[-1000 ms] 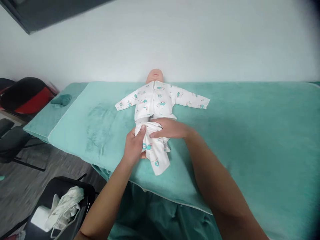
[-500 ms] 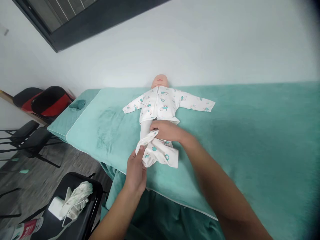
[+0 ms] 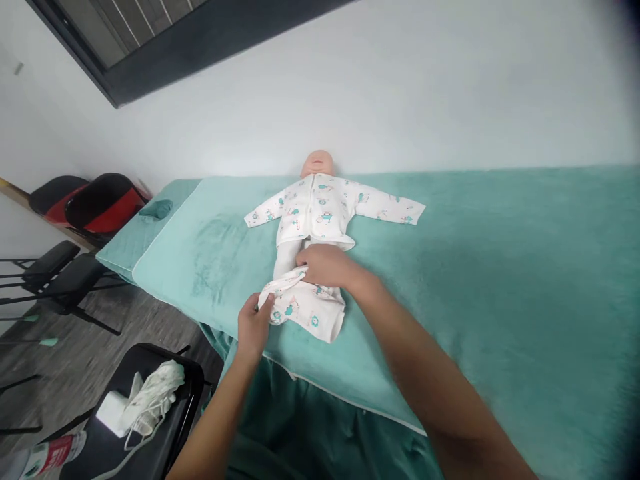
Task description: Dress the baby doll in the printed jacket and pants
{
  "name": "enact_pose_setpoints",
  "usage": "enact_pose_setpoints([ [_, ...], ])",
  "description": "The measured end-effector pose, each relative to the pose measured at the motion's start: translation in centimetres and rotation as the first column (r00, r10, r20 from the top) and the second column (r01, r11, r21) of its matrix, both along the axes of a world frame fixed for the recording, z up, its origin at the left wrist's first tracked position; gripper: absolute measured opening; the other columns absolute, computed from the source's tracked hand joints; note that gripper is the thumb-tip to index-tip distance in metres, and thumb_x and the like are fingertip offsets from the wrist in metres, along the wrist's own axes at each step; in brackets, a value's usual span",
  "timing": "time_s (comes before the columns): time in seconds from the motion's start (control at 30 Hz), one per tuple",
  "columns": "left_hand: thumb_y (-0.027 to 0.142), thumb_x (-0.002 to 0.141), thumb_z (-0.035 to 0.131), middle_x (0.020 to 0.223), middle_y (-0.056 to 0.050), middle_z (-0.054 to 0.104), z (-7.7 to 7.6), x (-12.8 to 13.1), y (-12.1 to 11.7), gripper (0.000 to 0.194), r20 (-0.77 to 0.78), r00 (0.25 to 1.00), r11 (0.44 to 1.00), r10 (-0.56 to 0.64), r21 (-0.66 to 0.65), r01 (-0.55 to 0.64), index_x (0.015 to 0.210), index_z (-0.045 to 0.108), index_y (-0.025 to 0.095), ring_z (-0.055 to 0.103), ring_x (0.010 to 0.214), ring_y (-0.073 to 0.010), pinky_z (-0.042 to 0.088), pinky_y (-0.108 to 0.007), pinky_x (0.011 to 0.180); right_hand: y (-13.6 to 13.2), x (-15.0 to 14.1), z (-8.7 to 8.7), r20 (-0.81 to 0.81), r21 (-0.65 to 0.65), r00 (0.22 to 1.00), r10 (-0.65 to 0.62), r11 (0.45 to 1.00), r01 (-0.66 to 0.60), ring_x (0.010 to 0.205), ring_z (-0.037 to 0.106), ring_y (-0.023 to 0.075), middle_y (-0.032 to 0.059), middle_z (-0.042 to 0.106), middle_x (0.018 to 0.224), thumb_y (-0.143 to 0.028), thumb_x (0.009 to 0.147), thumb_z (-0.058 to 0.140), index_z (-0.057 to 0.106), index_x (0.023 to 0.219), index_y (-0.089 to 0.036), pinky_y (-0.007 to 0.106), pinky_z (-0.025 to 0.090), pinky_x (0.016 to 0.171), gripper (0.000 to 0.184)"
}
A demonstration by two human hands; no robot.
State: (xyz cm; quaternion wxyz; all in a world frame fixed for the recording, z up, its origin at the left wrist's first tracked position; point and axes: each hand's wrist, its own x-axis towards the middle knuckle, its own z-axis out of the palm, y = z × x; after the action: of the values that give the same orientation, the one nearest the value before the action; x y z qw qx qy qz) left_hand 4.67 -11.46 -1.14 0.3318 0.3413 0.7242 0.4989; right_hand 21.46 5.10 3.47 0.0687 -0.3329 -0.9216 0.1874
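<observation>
A baby doll point(image 3: 318, 162) lies on its back in a white printed jacket point(image 3: 313, 207), sleeves spread to both sides. Matching printed baby trousers point(image 3: 305, 313) are bunched around its lower legs. My left hand point(image 3: 254, 327) pinches the waistband at its left edge between thumb and fingers. At the waistband's other side, my right hand point(image 3: 327, 267) is closed on the cloth and covers part of one leg. The doll's other white leg point(image 3: 287, 259) shows between jacket hem and waistband. Both feet are hidden by the trousers.
A green padded bed point(image 3: 475, 280) stands against the white wall, with a face hole at its left end. Front left, a black chair point(image 3: 175, 413) holds a white corded bundle point(image 3: 155, 393); a bottle point(image 3: 55, 453) is beside it. More chairs point(image 3: 105, 203) stand farther left.
My left hand has moved left and slightly up, pulling the waistband wider. The trousers have spread and shifted left. My right hand stays at the waistband, a little lower and further left.
</observation>
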Motion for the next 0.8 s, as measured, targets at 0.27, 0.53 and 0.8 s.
enact_pose_setpoints([
  [0.27, 0.068, 0.081, 0.07, 0.064, 0.004, 0.049, 0.29, -0.26, 0.35, 0.051, 0.004, 0.998, 0.996, -0.065, -0.061, 0.066, 0.073, 0.062, 0.018, 0.04, 0.066, -0.0124, 0.03, -0.025, 0.061, -0.02, 0.24, 0.06, -0.046, -0.036, 0.999, -0.01, 0.999, 0.008, 0.082, 0.063, 0.0198, 0.007, 0.076, 0.09, -0.024, 0.08, 0.063, 0.074, 0.084, -0.02, 0.031, 0.027, 0.062, 0.012],
  [0.53, 0.066, 0.081, 0.073, 0.071, 0.003, 0.058, 0.07, -0.43, -0.15, 0.049, 0.076, 0.995, 0.989, -0.068, -0.129, 0.077, 0.082, 0.066, 0.017, 0.047, 0.07, -0.013, 0.034, -0.025, 0.065, -0.02, 0.02, -0.29, -0.027, -0.03, 1.0, -0.012, 0.999, 0.011, 0.088, 0.065, 0.0219, 0.0079, 0.077, 0.096, -0.022, 0.079, 0.062, 0.073, 0.088, -0.02, 0.032, 0.027, 0.062, 0.015],
  [0.8, 0.055, 0.086, 0.075, 0.102, -0.008, 0.078, -0.06, 0.49, 0.41, 0.049, 0.487, 0.856, 0.985, -0.173, 0.062, 0.164, 0.116, 0.074, 0.017, 0.067, 0.089, -0.0194, 0.048, -0.03, 0.084, -0.3, 0.16, 0.3, -0.03, -0.066, 0.999, -0.01, 0.998, 0.008, 0.089, 0.066, 0.0223, 0.0088, 0.078, 0.099, -0.023, 0.085, 0.057, 0.072, 0.094, -0.02, 0.031, 0.027, 0.063, 0.017],
])
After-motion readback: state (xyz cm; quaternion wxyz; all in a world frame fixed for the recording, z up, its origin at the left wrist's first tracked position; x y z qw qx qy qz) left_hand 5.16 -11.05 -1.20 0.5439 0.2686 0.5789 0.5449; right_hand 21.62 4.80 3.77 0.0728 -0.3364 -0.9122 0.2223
